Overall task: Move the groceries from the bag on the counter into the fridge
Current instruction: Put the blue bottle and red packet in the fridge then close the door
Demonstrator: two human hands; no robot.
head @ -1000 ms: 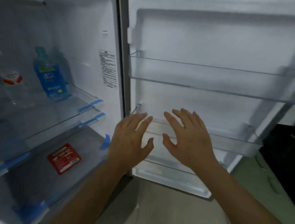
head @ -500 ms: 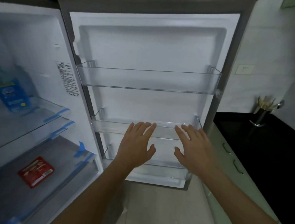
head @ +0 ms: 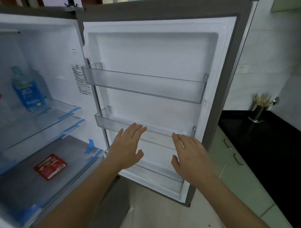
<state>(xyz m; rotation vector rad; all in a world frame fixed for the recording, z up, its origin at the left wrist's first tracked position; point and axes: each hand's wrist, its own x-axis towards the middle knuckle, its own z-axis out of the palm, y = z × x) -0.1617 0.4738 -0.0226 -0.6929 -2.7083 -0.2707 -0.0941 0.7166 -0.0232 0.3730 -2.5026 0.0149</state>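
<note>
Swung right since a second ago, away from the fridge shelves: left hand and right hand empty, fingers straight and spread, drifted wider apart; blue bottle and red packet left of the fingertips, counter right of them, bag unseen, probably next.

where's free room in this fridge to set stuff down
The top door bin and middle door bin hold nothing. The lower shelf is bare around the red packet. The upper shelf is crowded at left, by the blue bottle.
</note>
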